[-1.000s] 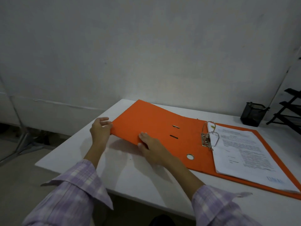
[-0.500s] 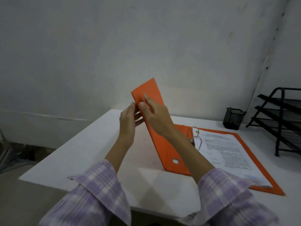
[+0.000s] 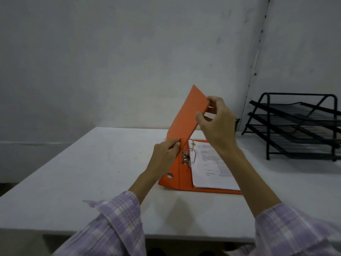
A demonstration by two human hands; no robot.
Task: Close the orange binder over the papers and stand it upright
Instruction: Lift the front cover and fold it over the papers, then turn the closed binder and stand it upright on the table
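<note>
1. Head view, the task's thing: the orange binder (image 3: pixel 184 124) lay on the white surface (image 3: pixel 92 163) a little right of centre, its back cover flat and its front cover raised steeply, leaning over toward the papers (image 3: pixel 212 170) but not yet down on them.

2. Head view, papers: the white printed sheets sat on the flat back cover, threaded on the metal ring mechanism (image 3: pixel 188 157) beside the spine (the print was too small to read). A round finger hole showed in the spine near the binder's front corner.

3. Head view, left hand (image 3: pixel 164 154): it was closed on the lower part of the raised cover, close to the fold above the rings, with fingertips curled onto the cover's edge.

4. Head view, right hand (image 3: pixel 217 124): it pinched the upper free corner of the raised cover, thumb on the near face and fingers wrapped over the top edge.

5. Head view, sleeves: both forearms reached in from the bottom of the frame, in lilac checked sleeves (image 3: pixel 114 222) pushed back from the wrists.

6. Head view, surroundings: a black wire letter tray (image 3: pixel 295 126) with several tiers stood at the right end of the surface, well apart from the binder. A plain pale wall (image 3: pixel 110 61) rose behind (its corner ran down just left of the tray).
</note>
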